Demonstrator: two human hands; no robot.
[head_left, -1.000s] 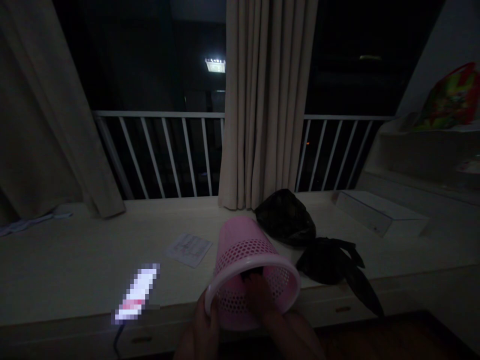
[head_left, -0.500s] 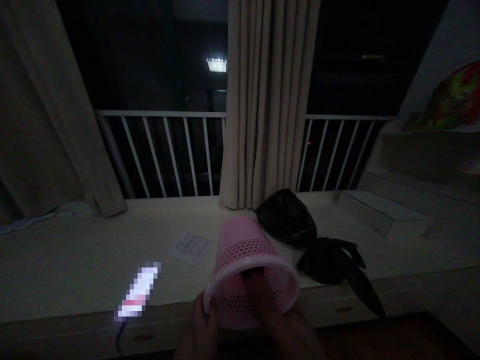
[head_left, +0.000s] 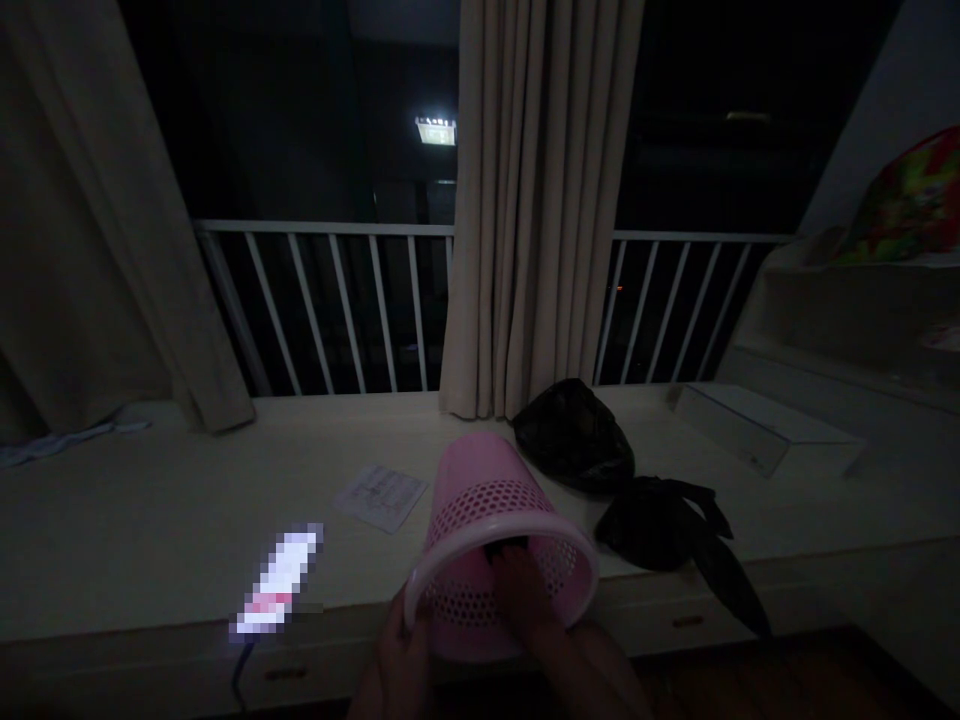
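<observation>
A pink plastic waste basket (head_left: 480, 465) with perforated sides lies tilted on the pale ledge, its mouth facing me. At the left of its rim, my left hand (head_left: 403, 640) is closed round the edge. My right hand (head_left: 517, 585) reaches deep inside, next to something black (head_left: 504, 546) near the bottom. Its fingertips are lost in the dark there, so I cannot tell whether they grip it. Just right of the basket rest a bunched black plastic bag (head_left: 576, 440) and a second, knotted black bag (head_left: 649, 525) whose end hangs over the front edge.
The ledge (head_left: 150, 520) has drawers below. A printed paper (head_left: 381, 497) lies left of the basket, near a bright blurred-out object (head_left: 277, 580) with a cable. A white box (head_left: 765, 425) stands at the right. Behind are curtains (head_left: 540, 200) and a white railing (head_left: 322, 230).
Almost nothing differs. My left hand and the basket's rim have shifted very slightly left; my right hand stays inside the basket.
</observation>
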